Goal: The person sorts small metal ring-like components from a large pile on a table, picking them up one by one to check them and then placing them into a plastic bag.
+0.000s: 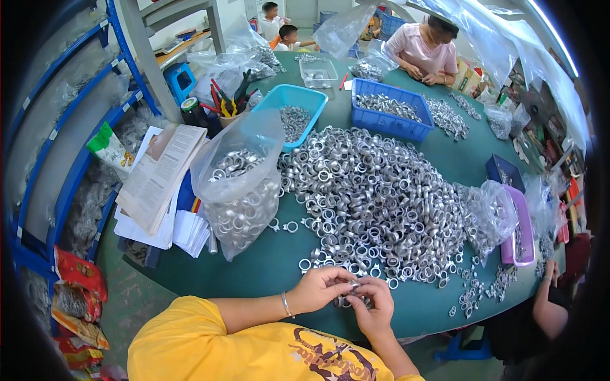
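Close to the table's near edge, my left hand (pixel 319 289) and my right hand (pixel 375 306) meet with fingertips pinched together. Between them is a small silvery metal ring part (pixel 354 284), mostly hidden by the fingers. A few more rings show just under my hands. Right beyond them spreads a big heap of silvery metal rings (pixel 387 203), many with a small lug on the side. To the left of the heap, a clear plastic bag (pixel 238 197) stands open, filled with similar rings.
A turquoise tray (pixel 324 101) and a blue basket (pixel 406 130) of small metal parts stand behind the heap. Papers (pixel 159 178) lie left; a purple tray (pixel 524 238) lies right. Across the green table (pixel 254 279), a person in pink (pixel 422 51) works; another person's arm (pixel 548 305) shows right.
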{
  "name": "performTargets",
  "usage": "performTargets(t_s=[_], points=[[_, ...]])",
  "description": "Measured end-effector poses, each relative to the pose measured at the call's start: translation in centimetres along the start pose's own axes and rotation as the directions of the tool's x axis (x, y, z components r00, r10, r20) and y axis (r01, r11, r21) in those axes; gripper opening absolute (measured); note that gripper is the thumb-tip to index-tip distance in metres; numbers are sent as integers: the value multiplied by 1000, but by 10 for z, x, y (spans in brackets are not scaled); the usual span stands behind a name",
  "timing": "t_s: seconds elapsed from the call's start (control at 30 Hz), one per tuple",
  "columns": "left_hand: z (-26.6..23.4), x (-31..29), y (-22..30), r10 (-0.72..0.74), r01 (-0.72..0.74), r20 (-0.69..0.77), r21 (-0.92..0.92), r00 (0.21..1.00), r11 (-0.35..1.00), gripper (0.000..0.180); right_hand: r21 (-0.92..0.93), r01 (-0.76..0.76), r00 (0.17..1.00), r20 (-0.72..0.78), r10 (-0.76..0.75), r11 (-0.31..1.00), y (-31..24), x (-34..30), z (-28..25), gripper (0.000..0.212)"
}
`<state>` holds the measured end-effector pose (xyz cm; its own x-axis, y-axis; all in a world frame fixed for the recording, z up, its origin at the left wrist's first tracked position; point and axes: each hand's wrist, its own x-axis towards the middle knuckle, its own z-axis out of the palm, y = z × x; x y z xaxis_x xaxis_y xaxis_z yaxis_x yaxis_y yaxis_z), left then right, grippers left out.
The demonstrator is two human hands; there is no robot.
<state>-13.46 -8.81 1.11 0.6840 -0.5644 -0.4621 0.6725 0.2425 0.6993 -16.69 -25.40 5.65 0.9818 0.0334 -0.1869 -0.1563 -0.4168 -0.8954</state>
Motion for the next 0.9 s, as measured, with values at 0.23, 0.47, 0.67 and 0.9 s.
performTargets(t_s=[0.23,0.47,0.67,0.9], points=[[-14,14,23,317,-281,-51,349,947,894,19,206,-206,978,9,209,957,12,29,2,17],[-73,55,104,436,-397,-244,194,866,897,12,421,161,976,66,-207,893,-15,159,29,19],[-75,56,136,422,-390,-171,191,890,901,10,416,305,938,26,-346,857,-29,183,31,16],[-74,56,132,490,-446,-92,296,867,845,6,36,603,797,25,-604,797,-32,184,24,14]])
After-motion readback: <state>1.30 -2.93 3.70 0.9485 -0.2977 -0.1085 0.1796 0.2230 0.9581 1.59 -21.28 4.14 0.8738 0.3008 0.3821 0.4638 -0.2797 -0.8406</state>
